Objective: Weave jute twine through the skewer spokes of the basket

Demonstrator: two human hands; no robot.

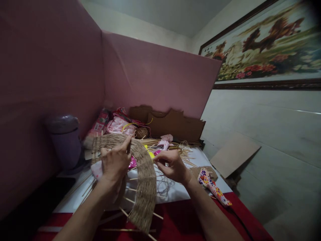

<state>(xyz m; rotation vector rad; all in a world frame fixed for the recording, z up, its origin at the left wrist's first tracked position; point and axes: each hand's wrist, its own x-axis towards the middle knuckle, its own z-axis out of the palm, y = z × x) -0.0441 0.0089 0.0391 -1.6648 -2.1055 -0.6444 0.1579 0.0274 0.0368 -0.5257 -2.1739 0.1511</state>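
Note:
A curved band woven from brown twine (145,180) over thin wooden sticks arches across the table, its near end hanging over the red cloth. My left hand (115,160) grips the band's upper left part, the index finger stretched along it and the other fingers curled. At the band's right edge, my right hand (173,164) has thumb and fingertips pinched together; what lies between them is too small to make out. Bare stick ends (129,199) poke out from both sides of the weave. Loose thin cord (165,187) lies below my right hand.
A lidded purple container (65,144) stands at the left. Behind the band are a twine ball (141,133), pink spotted fabric (120,125), loose sticks (188,157) and torn cardboard (173,124). A flower-patterned wrapped tool (214,189) with a black cord lies right.

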